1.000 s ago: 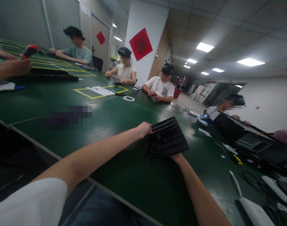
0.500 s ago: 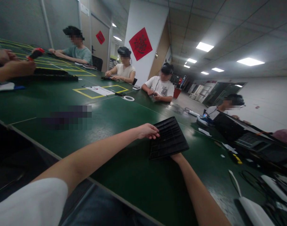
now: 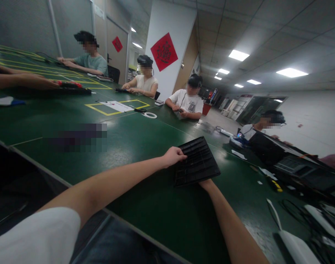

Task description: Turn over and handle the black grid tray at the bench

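Note:
A flat black tray (image 3: 197,161) with ridges or compartments is held tilted over the green table (image 3: 145,209). My left hand (image 3: 175,157) is at the tray's left edge, fingers drawn together over its surface; whatever they pinch is too small to make out. Under the tray's lower right edge, my right hand (image 3: 206,184) supports it, with its fingers hidden beneath.
White tape roll (image 3: 150,115) and black scissors (image 3: 140,110) lie beyond the tray. Cables and white devices (image 3: 296,245) crowd the right, near a yellow-handled tool (image 3: 276,186) and black equipment (image 3: 302,165). Several people sit around; another person's hands (image 3: 43,81) are at far left.
My left fingers have curled closer together over the tray, which stays in place. At far left, the other person's hands and the red tool have lowered onto the black item.

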